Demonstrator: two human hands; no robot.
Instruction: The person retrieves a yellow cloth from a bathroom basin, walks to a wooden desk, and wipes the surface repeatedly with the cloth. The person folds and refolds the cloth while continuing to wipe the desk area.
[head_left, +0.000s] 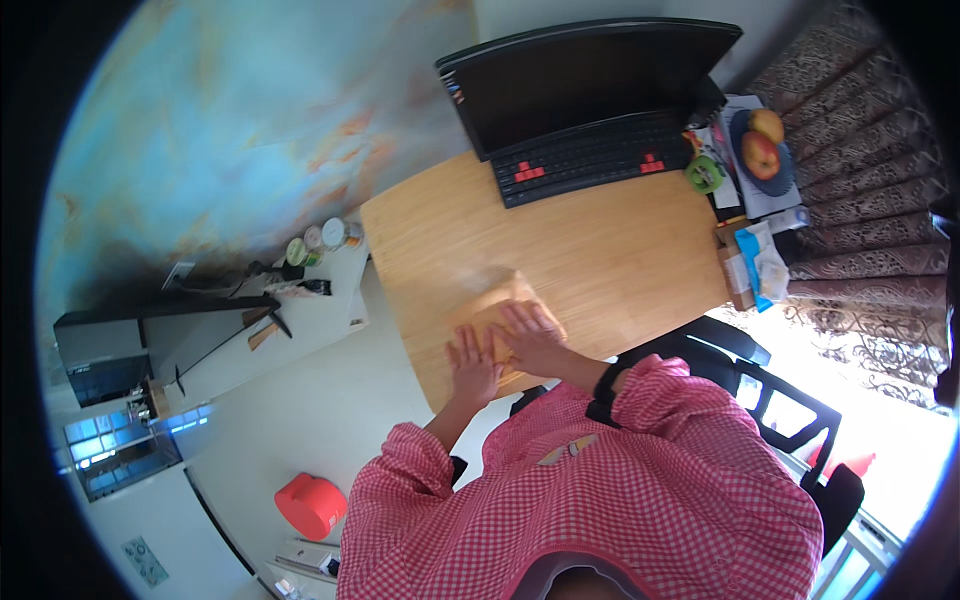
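Observation:
Both palms are down near the front left edge of a light wooden table (615, 247). Beneath them lies a flat, tan, folded-looking item (517, 289), whose material I cannot tell; its far corner shows beyond the fingers. My left hand (472, 371) rests with fingers slightly apart on its left part. My right hand (531, 341), with a black band at the wrist, lies on its right part, fingers spread. The two hands nearly touch at the thumbs. Neither hand grips anything that I can see.
A monitor (592, 82) and a black keyboard (592, 154) with red keys stand at the back. On the right are fruit on a blue plate (784, 176), a green container (703, 175), a cardboard box (735, 277) and packets. Jars (337, 232) stand on a white cabinet at left.

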